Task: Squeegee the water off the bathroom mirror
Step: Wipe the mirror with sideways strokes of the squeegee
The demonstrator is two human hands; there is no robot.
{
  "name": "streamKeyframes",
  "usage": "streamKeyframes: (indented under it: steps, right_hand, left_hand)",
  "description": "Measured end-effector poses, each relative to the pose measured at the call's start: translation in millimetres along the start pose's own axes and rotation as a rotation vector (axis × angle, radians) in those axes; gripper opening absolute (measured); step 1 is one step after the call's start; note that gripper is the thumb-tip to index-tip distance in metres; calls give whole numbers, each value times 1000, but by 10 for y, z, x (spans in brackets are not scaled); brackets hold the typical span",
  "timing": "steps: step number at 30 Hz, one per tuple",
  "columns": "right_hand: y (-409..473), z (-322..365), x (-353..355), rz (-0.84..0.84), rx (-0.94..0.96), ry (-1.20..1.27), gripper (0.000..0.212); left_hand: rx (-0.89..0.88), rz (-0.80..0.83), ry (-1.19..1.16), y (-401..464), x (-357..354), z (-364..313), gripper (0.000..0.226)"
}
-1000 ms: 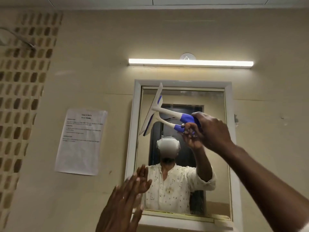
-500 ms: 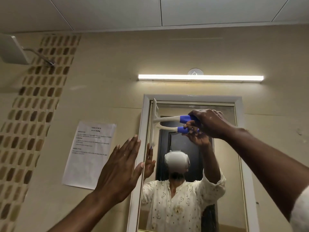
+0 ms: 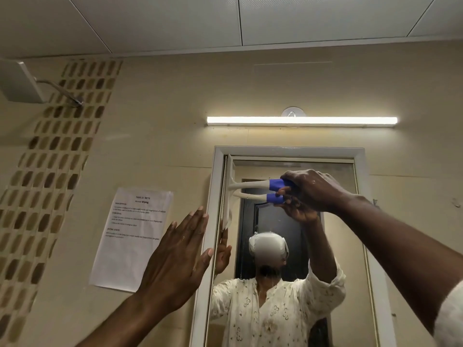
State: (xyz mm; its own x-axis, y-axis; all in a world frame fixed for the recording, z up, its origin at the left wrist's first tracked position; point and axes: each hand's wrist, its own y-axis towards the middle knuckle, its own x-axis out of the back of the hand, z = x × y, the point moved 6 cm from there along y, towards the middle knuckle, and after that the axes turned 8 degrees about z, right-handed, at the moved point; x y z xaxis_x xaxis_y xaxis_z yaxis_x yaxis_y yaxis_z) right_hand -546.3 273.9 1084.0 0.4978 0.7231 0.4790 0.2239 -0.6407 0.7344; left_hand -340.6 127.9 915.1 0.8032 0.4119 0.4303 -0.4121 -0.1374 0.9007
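The right hand (image 3: 315, 190) clenched the squeegee (image 3: 250, 189) by its blue grip, while the left hand (image 3: 180, 256) stayed open beside the frame. Over the last second the blade had swung from tilted to upright against the mirror (image 3: 335, 221) at its top-left edge, likely ready for a sideways stroke.

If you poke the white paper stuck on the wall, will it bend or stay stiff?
The white printed paper sheet would probably bend easily: it looks thin and flat against the beige tiled wall. It is likely very light. Its lower edge seems loose, so it might flap or tear if pushed hard.
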Motion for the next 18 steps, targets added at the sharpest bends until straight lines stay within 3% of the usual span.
streamKeyframes:
  steps: [8, 18]
  right_hand:
    - [-191, -140, 15, 1, -13, 71, 37]
    - [-434, -434, 32, -10, -103, 144, 29]
  left_hand:
    - [2, 31, -28, -8, -167, -19, 64]
    - [-23, 75, -65, 109, -322, -163, 65]
